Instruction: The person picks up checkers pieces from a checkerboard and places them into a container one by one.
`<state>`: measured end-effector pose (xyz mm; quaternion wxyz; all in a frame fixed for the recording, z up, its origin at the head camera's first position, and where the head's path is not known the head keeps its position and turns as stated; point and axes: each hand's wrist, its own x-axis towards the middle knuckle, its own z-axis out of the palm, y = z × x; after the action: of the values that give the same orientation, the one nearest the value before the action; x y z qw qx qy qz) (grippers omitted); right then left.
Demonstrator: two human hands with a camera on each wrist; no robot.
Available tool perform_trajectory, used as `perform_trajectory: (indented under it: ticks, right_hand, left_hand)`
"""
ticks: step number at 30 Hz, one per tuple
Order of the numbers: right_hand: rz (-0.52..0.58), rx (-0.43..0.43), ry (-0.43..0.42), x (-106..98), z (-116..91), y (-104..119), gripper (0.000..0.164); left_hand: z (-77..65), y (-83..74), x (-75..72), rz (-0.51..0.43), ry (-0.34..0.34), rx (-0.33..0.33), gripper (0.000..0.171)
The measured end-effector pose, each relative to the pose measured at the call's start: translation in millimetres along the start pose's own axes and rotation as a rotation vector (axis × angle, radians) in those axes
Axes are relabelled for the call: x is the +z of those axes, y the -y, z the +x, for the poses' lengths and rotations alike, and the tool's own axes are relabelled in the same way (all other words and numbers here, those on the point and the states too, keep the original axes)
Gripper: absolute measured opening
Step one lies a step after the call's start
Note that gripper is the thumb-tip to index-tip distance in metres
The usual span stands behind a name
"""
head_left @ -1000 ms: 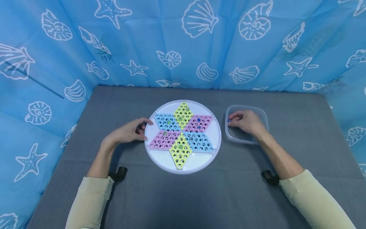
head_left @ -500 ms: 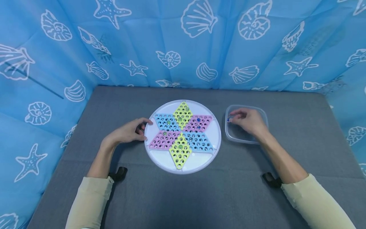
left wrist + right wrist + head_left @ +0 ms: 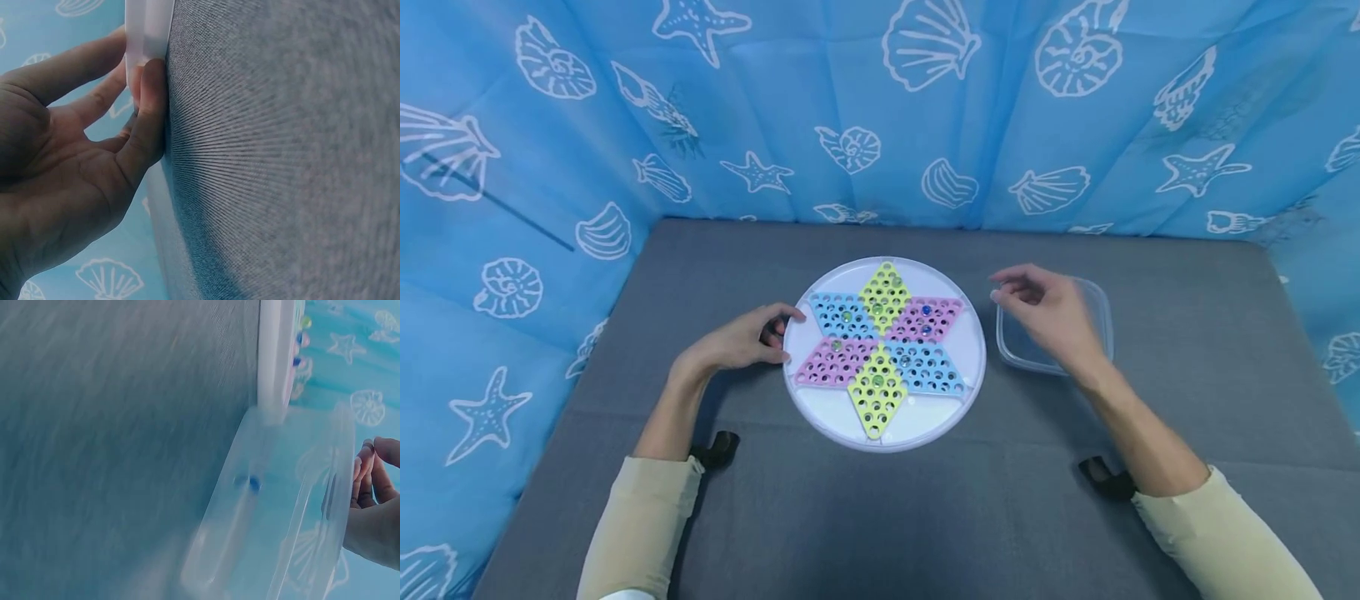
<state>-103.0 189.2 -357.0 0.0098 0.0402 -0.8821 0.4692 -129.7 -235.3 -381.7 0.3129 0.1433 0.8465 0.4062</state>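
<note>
A round white Chinese checkers board [image 3: 808,408] with yellow, blue and pink star points lies on the grey table, several glass marbles set in its holes. At its left rim my left hand [image 3: 745,337] grips the edge, thumb and forefinger on the rim. In the left wrist view the left hand's fingers [image 3: 150,100] bend against the white side wall. Over the clear plastic container [image 3: 1108,321] my right hand [image 3: 1048,308] is raised, thumb and fingertips close together. A small marble seems pinched there, mostly hidden. Inside the container shows a blue marble [image 3: 254,484].
Two blue marbles [image 3: 927,310] sit in the board's pink point on the right. The container stands just right of the board, a narrow gap between them. Behind the table hangs a blue curtain [image 3: 850,100] with white shells. Black wrist straps [image 3: 1105,479] show at both forearms.
My right hand has risen out of the container and shifted slightly up and left. The left hand stays at the board's rim. The view has moved a little.
</note>
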Motion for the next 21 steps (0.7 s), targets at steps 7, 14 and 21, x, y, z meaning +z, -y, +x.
perform_trajectory:
  ticks: [7, 14, 21]
  right_hand:
    - [0.042, -0.094, 0.097, 22, -2, 9, 0.022]
    - [0.095, -0.091, 0.22, 43, -5, 18, 0.02]
    - [0.062, -0.09, 0.331, 63, -10, 23, 0.025]
  left_hand:
    - [0.8, 0.4, 0.7, -0.003, 0.005, -0.003, 0.056]
    - [2.6, 2.5, 0.3, -0.019, 0.007, 0.013, 0.056]
    - [2.2, 2.4, -0.2, -0.025, 0.013, 0.003, 0.058]
